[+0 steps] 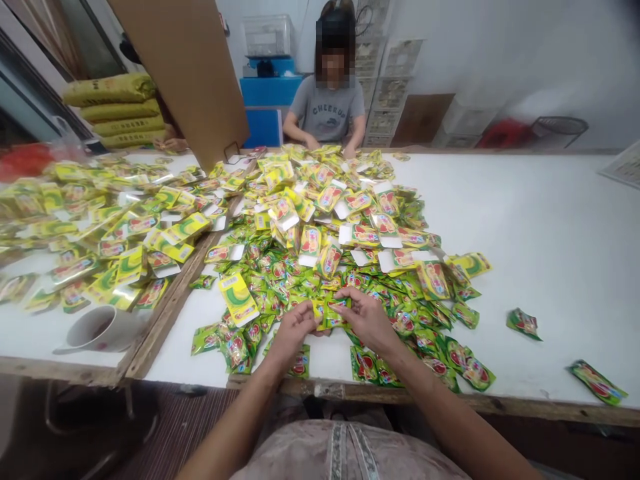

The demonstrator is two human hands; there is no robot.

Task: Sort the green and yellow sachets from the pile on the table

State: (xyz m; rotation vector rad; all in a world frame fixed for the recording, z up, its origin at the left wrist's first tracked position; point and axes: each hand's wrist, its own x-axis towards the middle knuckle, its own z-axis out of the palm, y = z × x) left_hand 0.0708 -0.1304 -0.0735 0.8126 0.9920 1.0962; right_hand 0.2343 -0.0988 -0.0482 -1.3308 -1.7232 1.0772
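Note:
Just above the front part of the table, my left hand (295,330) pinches a small yellow box (317,315) between thumb and fingers. My right hand (370,321) is closed on a green candy packet (337,313) with a red watermelon picture, held up against the box. Whether the packet's end is inside the box, I cannot tell. Around both hands lie loose green packets (280,273). Behind them rises a heap of yellow boxes (310,243), several with white flaps standing out. A single yellow box (237,298) lies left of my left hand.
A wooden strip (170,313) divides the white table (525,220). More yellow boxes (133,267) and a white mug (103,330) lie left of it. Two stray packets (597,381) rest at the right. Across the table sits a person (327,107) beside a cardboard panel (185,73).

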